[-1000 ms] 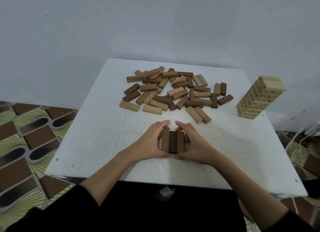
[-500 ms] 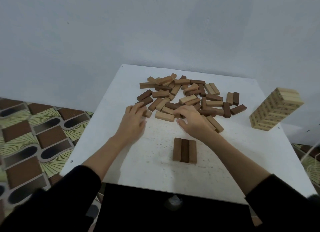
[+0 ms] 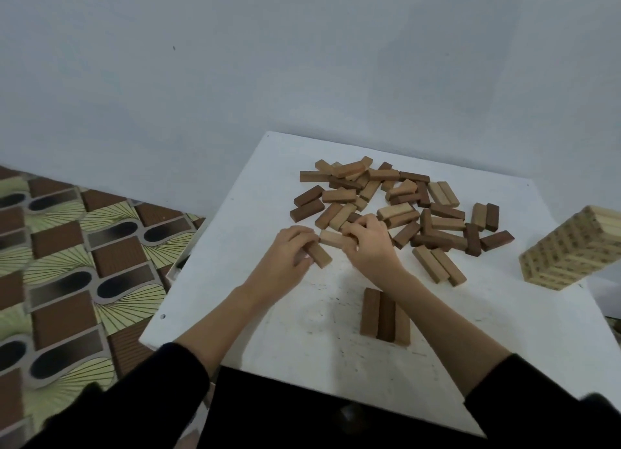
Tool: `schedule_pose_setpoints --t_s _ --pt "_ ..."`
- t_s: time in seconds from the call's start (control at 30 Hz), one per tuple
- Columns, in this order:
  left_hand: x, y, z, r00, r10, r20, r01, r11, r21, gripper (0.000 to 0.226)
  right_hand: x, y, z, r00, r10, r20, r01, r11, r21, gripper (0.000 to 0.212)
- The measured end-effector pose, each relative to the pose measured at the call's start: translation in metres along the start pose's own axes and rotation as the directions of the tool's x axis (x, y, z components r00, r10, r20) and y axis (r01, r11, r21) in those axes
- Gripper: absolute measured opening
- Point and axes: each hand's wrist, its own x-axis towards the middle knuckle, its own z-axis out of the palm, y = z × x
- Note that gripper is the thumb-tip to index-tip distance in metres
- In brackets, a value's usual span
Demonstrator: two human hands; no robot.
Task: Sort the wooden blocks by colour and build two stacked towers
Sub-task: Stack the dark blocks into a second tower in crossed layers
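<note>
A loose pile of light and dark wooden blocks point(image 3: 403, 206) lies at the far side of the white table point(image 3: 336, 364). Three brown blocks lie side by side as a flat row point(image 3: 384, 316) near the front edge. My left hand point(image 3: 289, 257) grips a light brown block point(image 3: 319, 255) at the pile's near left edge. My right hand point(image 3: 369, 243) pinches another light block point(image 3: 332, 238) lying beside it. A finished tower of pale blocks point(image 3: 571, 247) stands at the table's right edge.
Two light blocks point(image 3: 438, 265) lie together just right of my right hand. A patterned floor mat point(image 3: 67, 264) spreads to the left of the table. A plain grey wall rises behind it.
Both hands left the three-block row and reached forward to the pile. Each now holds a light block. The view has shifted left and tilted.
</note>
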Motion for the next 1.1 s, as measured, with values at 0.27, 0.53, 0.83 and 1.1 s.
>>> schedule_pose_setpoints --t_s 0.27,0.53,0.83,1.1 --pt "0.014 0.008 0.007 0.995 -0.096 0.033 0.098 0.991 -0.085 0.047 0.003 -0.007 -0.012 0.993 0.056 0.106 -0.065 0.994 0.087 0.031" --pt "0.018 0.002 0.009 0.991 -0.111 0.070 0.117 0.989 -0.092 0.053 -0.001 0.000 -0.012 0.981 0.099 0.168 -0.130 0.973 0.188 0.040" --pt "0.008 -0.003 0.001 0.981 -0.115 0.158 0.136 0.982 -0.133 0.090 -0.007 -0.009 -0.007 0.947 -0.139 0.288 0.046 0.950 0.308 0.089" --pt "0.004 -0.007 -0.011 0.973 -0.129 0.190 0.157 0.977 -0.143 0.098 -0.005 -0.010 -0.002 0.953 -0.147 0.267 0.087 0.971 0.223 0.102"
